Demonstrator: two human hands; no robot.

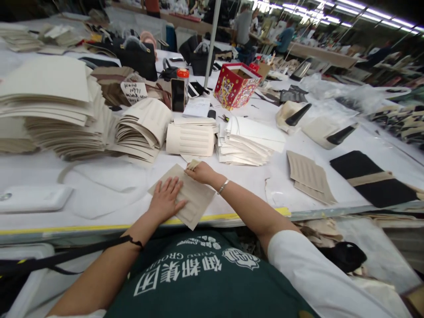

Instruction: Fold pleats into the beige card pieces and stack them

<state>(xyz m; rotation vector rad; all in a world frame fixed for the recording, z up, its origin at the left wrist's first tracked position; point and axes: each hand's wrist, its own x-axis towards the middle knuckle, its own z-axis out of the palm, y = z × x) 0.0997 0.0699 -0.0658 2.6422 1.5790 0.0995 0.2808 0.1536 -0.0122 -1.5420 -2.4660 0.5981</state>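
A beige panel (195,201) with raised padded ribs lies turned at an angle on the white table, near its front edge. My left hand (166,198) rests flat on the panel's left part, fingers spread. At the panel's far right side my right hand (203,172) is closed, pinching a small folded beige piece (193,164). Whether this piece is separate from the panel or its folded corner, I cannot tell. Just beyond my hands are a ribbed beige panel stack (190,140) and a stack of white sheets (247,143).
Tall stacks of beige panels (43,84) stand at the left, with a white device (35,198) nearer. A red patterned box (236,86), a phone (178,95) and a pole (212,44) are farther back. Right are loose ribbed panels (309,176) and a black piece (362,174).
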